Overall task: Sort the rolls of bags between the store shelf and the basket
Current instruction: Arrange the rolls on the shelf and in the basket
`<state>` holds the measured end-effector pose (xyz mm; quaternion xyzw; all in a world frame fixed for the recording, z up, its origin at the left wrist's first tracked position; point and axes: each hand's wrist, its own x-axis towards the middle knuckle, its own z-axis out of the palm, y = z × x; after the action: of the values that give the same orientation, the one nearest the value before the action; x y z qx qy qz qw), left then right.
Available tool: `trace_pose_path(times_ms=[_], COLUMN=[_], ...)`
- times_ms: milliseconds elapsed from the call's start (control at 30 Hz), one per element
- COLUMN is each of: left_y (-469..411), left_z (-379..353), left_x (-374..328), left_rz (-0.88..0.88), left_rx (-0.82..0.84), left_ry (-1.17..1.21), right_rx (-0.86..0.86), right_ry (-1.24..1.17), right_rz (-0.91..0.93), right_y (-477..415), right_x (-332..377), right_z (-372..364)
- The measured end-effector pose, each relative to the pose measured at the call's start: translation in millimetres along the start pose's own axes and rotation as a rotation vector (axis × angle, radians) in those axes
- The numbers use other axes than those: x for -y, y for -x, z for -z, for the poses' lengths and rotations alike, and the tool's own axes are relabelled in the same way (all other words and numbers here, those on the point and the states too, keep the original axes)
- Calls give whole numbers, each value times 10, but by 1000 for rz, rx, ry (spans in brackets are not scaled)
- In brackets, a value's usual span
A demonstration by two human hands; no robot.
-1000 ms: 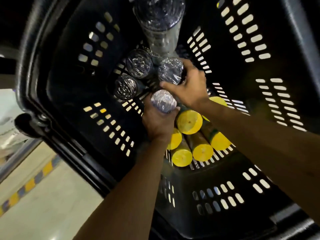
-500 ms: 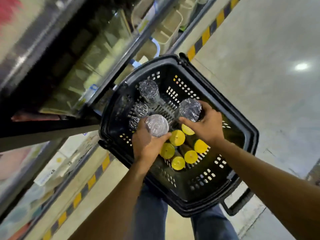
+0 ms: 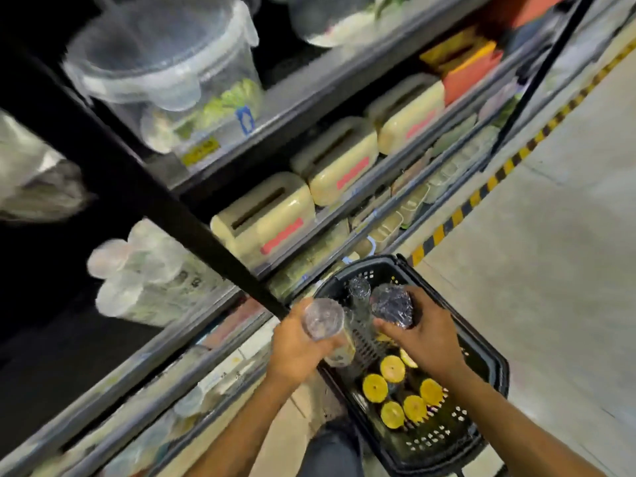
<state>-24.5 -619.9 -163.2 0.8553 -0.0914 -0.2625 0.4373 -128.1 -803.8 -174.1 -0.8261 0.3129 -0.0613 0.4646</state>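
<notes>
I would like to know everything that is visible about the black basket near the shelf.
The black basket looks like hard plastic, with a thick rim and rows of small slots in its walls and bottom. It sits low beside the store shelf. Yellow-ended rolls stand upright in its near part, clear-wrapped rolls in its far part. The left hand and right hand, above it, seem not to touch it.

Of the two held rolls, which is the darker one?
The dark roll in the right hand; its end is blackish and glossy, while the left hand holds a pale, translucent roll.
</notes>
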Motion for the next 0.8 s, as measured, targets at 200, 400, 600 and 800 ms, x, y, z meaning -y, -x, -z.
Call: trace_pose_path(times_ms=[200,400,600,800], left_y=[711,1250,1464,1310], left_z=[569,1229,1933,2579], left_x=[-165,-387,-559,-774], left_rz=[-44,-103,-116,-171], left_rx=[-154,-332,-521,-666], left_ry=[-54,-125,-141,-90], right_rx=[109,206,250,322], right_ry=[-30,-108,-106,-98], right_rz=[194,285,435,462], right_y=[307,546,700,559], right_x=[771,1385,2005,2459], right_z=[117,-32,-133,-434])
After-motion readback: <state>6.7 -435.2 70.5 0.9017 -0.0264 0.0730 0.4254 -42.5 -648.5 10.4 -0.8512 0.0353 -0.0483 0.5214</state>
